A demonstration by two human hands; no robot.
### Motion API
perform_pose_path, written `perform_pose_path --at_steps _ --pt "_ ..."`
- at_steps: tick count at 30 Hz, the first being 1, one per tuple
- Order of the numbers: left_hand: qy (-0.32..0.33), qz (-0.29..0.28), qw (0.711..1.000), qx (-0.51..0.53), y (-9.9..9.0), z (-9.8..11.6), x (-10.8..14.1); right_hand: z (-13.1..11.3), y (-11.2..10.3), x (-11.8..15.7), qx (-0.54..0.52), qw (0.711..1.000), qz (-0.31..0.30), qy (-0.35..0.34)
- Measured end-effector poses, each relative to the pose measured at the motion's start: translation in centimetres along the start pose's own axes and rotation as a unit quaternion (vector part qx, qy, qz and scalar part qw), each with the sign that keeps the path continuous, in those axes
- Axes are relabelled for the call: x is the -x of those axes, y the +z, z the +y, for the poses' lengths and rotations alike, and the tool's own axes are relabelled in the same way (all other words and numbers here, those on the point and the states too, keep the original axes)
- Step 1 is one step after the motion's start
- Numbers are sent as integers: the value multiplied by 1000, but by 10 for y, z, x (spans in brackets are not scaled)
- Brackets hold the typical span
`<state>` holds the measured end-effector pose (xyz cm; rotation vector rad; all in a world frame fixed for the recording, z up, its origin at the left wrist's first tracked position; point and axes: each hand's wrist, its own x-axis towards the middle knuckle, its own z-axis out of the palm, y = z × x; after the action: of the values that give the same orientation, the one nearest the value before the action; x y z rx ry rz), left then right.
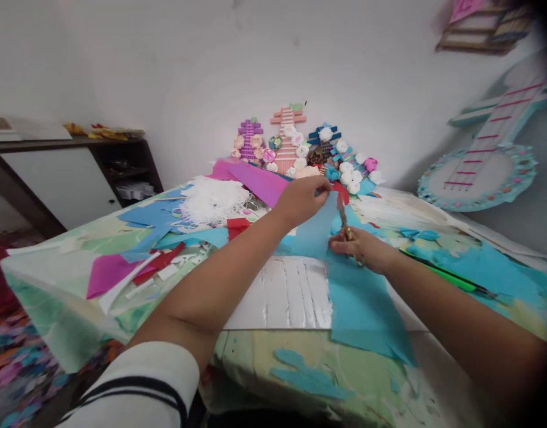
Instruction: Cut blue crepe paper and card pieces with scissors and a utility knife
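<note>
My left hand pinches the upper edge of a light blue sheet of crepe or tissue paper, holding it up off the table. Gold-handled scissors are in my right hand, their blades pointing up along the right edge of that sheet. Whether the blades are closed is hard to make out. Below my hands lies a white board with several wavy lines across it. A wider piece of turquoise paper covers the board's right part and hangs past its front edge.
Decorated stick crafts with paper flowers stand against the wall. White shredded paper, a magenta sheet and blue scraps lie left. A green and black tool lies right, near a banjo-shaped craft. A cabinet stands left.
</note>
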<state>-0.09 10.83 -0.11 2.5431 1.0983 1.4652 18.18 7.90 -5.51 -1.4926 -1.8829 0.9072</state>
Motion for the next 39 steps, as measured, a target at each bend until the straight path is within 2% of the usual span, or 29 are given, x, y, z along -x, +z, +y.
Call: perform_pose_path --at_steps 3,5,13,15,17,21,26,29,32,36,39 --pt "-23 7 1000 13 0 -1 0 -1 23 -8 -58 998 -13 -15" --pt "-41 14 999 19 0 -4 0 1 30 -14 -75 997 -6 -19" --pt "-62 12 997 41 -1 -2 2 13 38 -24 -118 992 34 -20" --pt "-90 16 994 61 -4 1 2 14 40 -24 -129 991 39 -20" --pt "-151 8 985 81 -7 1 1 14 41 -23 -138 989 45 -19" --pt "-263 -61 959 92 -10 -11 5 14 43 -24 -148 987 61 -16" --pt "-300 -163 938 62 -12 -31 34 15 46 -24 -155 984 83 -24" --pt "-294 -201 934 19 -9 -32 59 15 49 -25 -158 981 108 -39" --pt "-246 -249 937 -9 -1 -30 78 16 51 -24 -157 977 131 -52" --pt "-177 -273 945 -30 11 -33 86 18 53 -24 -154 975 146 -59" --pt "-159 -268 949 -47 15 -37 85 19 54 -25 -155 974 152 -60"
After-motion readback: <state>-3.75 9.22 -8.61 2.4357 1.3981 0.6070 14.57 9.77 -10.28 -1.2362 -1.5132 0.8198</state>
